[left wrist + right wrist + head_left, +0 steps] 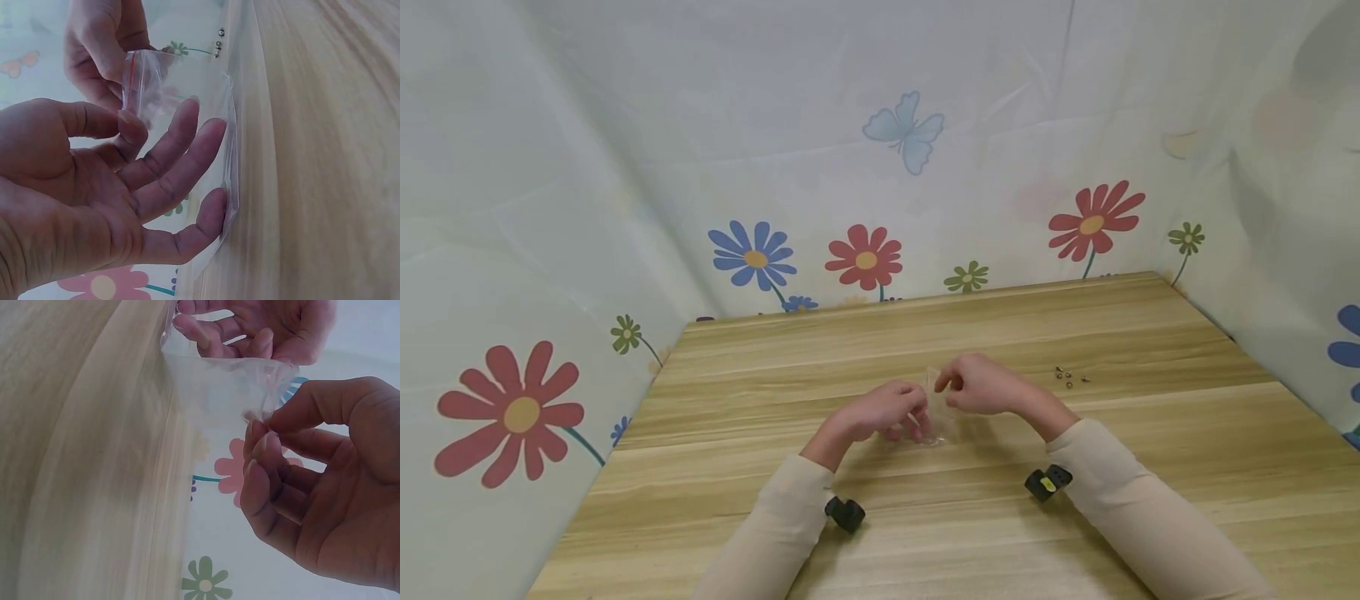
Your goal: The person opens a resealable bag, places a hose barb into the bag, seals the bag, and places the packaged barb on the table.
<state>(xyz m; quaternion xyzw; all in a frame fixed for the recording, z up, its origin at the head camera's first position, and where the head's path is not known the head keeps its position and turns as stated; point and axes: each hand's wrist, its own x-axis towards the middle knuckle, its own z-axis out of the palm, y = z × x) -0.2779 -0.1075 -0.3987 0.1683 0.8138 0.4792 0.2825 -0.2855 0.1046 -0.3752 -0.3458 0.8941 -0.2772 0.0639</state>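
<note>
A clear plastic zip bag [938, 421] stands between the two hands, low over the wooden table. In the left wrist view, a red line runs along the mouth of the bag [187, 72]. My left hand [891, 407] pinches that mouth between thumb and index finger, while its other fingers spread along the bag's side. With thumb and fingertips, my right hand [981, 385] pinches the opposite corner of the mouth; the right wrist view shows the bag [215, 387] stretched between both hands. A small brownish spot at the right fingertips is too blurred to identify.
Several small metal screws [1068, 377] lie loose on the wooden table [775, 358], right of the right hand. Behind the table hangs a white cloth [970, 183] printed with flowers and a butterfly. Each sleeve carries a black wrist camera [846, 514].
</note>
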